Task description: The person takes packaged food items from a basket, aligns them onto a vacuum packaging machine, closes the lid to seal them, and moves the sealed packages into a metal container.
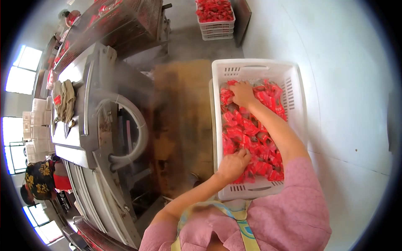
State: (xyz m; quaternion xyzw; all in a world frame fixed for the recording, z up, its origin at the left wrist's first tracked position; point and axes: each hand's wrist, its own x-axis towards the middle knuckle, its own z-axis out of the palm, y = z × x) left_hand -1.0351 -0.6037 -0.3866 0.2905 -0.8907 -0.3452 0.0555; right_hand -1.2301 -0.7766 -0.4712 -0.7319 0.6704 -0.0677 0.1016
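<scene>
Packets point(251, 127), red, shiny, loosely jumbled

White crate point(281, 72), slotted along its walls, bearing a dense spread of loose red packets point(252, 126); support beneath mostly hidden. At left, pale metal bench point(82, 144), bearing crumpled tan gloves point(67, 100) near its outer side. Beyond, grey floor point(190, 49), bearing a stack point(217, 34) of similar crates, with red packets heaped in the uppermost. At upper left, perforated metal table point(133, 26), bearing scattered red packets, too blurred to count.
</scene>
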